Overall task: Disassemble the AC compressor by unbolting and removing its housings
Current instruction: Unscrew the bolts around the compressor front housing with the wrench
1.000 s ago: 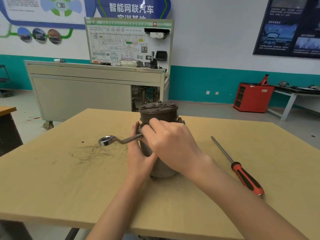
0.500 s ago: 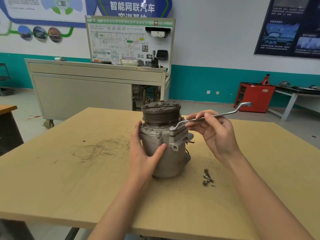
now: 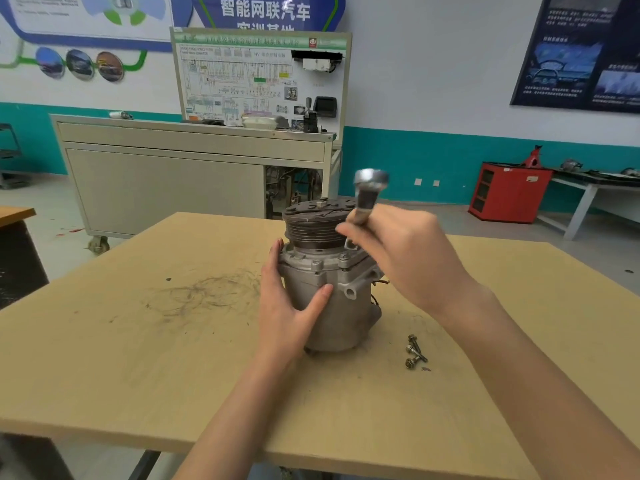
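The grey AC compressor stands upright on the wooden table, its dark ribbed pulley on top. My left hand wraps the left side of its housing, thumb across the front. My right hand grips a silver ring wrench; the shaft points up and away, blurred, and its lower end sits at a bolt on the upper housing flange, beside the pulley. Three loose bolts lie on the table to the right of the compressor.
Dark scuff marks stain the table to the left. Behind the table stands a grey training cabinet with a wiring panel. A red cabinet and a white bench are at the far right.
The wrench handle swung from the left, round to the right, then up toward the far side. My right hand followed it. Left hand stayed on the housing. The screwdriver seen one second ago is gone.
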### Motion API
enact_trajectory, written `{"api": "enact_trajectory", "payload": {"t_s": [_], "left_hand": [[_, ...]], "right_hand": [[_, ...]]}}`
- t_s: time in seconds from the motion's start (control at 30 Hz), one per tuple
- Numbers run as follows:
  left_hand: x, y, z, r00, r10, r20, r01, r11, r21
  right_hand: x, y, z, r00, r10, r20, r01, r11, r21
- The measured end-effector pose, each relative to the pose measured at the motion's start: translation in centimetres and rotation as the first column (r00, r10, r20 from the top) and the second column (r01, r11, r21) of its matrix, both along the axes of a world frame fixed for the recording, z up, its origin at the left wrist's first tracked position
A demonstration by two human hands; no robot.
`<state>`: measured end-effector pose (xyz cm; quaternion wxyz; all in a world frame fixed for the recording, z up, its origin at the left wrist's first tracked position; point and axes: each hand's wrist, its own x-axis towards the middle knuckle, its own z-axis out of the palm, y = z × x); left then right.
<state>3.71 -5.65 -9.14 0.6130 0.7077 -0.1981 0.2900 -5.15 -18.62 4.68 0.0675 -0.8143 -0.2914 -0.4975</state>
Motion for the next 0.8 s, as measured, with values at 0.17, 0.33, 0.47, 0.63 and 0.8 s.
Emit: {"api": "enact_trajectory", "payload": {"t_s": [0.17,0.33,0.47,0.63,0.8], "left_hand": [[0.0,0.0,0.0,1.0,0.011,-0.024,-0.01,1.0,0.02],[0.2,-0.1,-0.2,0.999,0.005,-0.033,-0.004,1.0,0.03],[0.3,0.0,-0.2,1.0,-0.008,0.01,0.008,1.0,0.002],[0.3,-0.1,-0.1,1.0,0.007,0.019,-0.007,1.0,0.0],[0.3,-0.2,-0.1,1.0,-0.001,0.023,0.001,1.0,0.0]], "right_hand": [[-0.1,1.9,-0.9,0.995,-0.086,0.052,0.094,0.981,-0.171],[-0.1,3.4,-2.1,0.979,-0.174,0.108,0.198,0.941,-0.274],[0.2,1.7,-2.9,0.993,-0.025,0.119,0.041,0.99,-0.137],[1.1,-3.6,-3.7,0.729,0.637,-0.25,-0.197,0.545,0.815],[5.4,-5.4,-2.9,0.343,0.923,-0.173,0.186,0.114,0.976]]}}
